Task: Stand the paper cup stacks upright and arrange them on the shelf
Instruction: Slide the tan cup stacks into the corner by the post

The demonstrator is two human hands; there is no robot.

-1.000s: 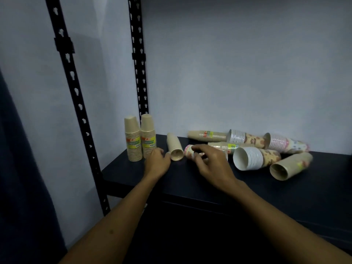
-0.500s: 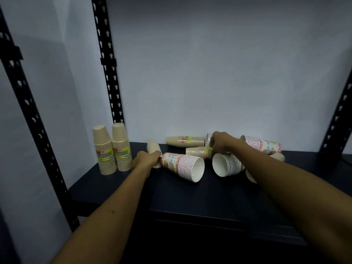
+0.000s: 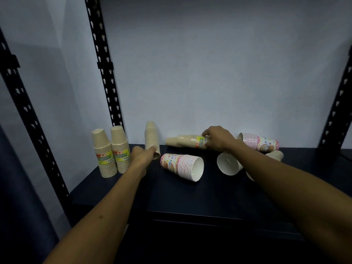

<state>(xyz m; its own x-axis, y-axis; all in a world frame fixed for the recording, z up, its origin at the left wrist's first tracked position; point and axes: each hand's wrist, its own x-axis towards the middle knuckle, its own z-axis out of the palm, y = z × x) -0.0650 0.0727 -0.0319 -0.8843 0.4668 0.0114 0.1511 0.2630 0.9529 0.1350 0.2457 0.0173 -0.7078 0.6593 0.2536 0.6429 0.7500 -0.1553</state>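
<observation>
Single head-worn wide-angle view, looking forward and slightly down onto the dark shelf [image 3: 190,197] from just off its front edge, facing the pale back wall [image 3: 209,73]. Both forearms run in from the bottom corners, so everything on the shelf sits within arm's reach. Black perforated uprights [image 3: 103,63] bow outward at the left and right edges; no second view to overlap.

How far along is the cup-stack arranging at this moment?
Done: two brown stacks stand upright at the shelf's left end. In hand: the left hand tips up a plain brown stack; the right hand grips a lying labelled stack. Left: the patterned stack and at least three more lie on their sides.
</observation>
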